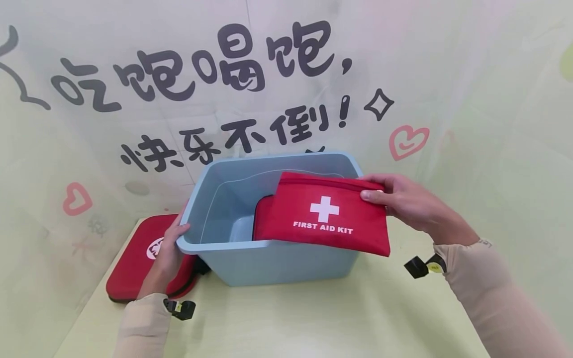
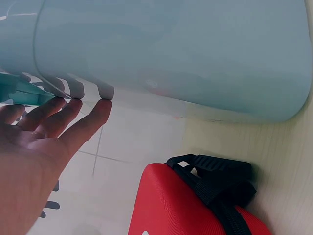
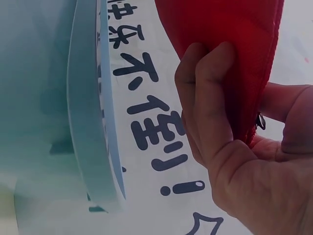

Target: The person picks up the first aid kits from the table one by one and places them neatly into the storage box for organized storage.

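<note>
In the head view my right hand [image 1: 405, 199] pinches the right end of a flat red zippered first aid pouch [image 1: 331, 214], thumb in front and fingers behind. The pouch, with a white cross and "FIRST AID KIT" lettering, is held tilted over the right part of a light blue plastic bin [image 1: 286, 266]. Inside that bin, partly hidden by the pouch, stands a red case [image 1: 263, 219] with dark edging. My left hand [image 1: 167, 251] holds the bin's left rim, its thumb over the edge; in the left wrist view the fingertips [image 2: 105, 105] touch the outer wall.
A red hard-shell case [image 1: 134, 258] with a round white emblem and black strap [image 2: 215, 181] lies left of the bin, under my left forearm. The pale table [image 1: 277, 318] extends in front. Behind stands a light wall [image 1: 483, 99] printed with dark characters and pink hearts.
</note>
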`<state>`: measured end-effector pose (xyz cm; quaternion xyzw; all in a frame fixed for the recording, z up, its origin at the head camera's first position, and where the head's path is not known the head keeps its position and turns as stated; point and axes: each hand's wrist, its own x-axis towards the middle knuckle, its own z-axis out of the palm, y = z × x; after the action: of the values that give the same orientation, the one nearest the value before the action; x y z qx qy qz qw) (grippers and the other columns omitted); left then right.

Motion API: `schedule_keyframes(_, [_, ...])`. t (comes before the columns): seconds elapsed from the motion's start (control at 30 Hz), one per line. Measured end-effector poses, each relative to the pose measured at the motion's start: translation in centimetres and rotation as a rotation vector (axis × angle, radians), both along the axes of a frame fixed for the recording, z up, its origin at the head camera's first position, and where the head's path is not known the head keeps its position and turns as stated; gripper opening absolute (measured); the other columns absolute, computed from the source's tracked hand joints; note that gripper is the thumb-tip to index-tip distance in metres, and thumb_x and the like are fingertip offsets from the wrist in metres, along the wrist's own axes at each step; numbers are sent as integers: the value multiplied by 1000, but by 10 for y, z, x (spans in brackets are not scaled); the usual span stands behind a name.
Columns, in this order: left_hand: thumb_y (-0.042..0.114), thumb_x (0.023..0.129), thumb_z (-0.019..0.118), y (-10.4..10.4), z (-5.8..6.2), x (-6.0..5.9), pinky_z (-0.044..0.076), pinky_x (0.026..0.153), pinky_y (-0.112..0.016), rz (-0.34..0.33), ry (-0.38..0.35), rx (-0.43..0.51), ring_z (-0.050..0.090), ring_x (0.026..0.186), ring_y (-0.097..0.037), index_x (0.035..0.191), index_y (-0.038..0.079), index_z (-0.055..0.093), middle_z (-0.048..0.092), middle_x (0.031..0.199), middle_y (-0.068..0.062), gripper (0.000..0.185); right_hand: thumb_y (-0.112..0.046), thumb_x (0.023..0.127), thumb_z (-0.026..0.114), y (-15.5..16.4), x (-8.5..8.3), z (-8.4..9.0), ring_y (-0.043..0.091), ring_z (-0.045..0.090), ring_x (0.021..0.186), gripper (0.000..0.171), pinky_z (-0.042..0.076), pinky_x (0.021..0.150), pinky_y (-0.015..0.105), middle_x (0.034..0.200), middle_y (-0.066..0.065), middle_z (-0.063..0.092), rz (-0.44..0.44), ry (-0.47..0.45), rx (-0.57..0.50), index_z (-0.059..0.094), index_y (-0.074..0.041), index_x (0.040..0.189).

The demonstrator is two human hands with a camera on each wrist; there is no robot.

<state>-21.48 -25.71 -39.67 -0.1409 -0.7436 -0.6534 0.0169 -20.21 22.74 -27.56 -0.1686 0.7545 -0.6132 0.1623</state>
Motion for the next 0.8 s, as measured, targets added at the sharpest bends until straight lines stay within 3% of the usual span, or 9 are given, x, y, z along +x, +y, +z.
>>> schedule_keyframes(0.8, [28, 103, 39, 1, 0, 0, 20, 110, -67, 0, 15, -2, 21, 141, -28, 160, 39, 10, 13, 164, 2, 65, -16, 97, 63, -56, -31, 6, 32, 65, 104, 52, 57, 83, 38, 128, 19, 55, 6, -11, 15, 45, -4, 144])
